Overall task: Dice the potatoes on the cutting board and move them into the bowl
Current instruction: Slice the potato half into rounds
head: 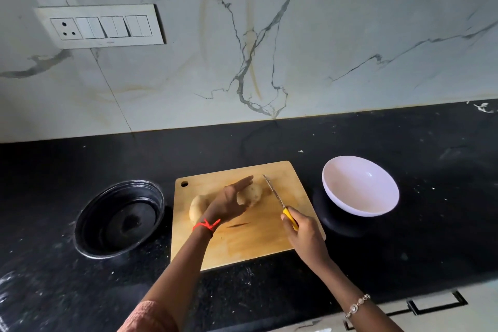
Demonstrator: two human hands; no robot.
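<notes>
Two peeled pale potatoes lie on the wooden cutting board (258,240). One potato (252,194) sits near the board's middle, and the other potato (196,209) lies to its left, partly hidden by my wrist. My left hand (229,201) rests against the middle potato with its fingers stretched out over it. My right hand (301,232) grips the yellow handle of a knife (275,194); the blade points away from me, just right of that potato and apart from it. An empty white bowl (359,186) stands right of the board.
The black stone counter (431,224) holds a round black recessed bin (118,219) left of the board. A marble wall with a switch panel (101,25) rises behind. Drawer handles (436,302) show below the counter's front edge at the lower right.
</notes>
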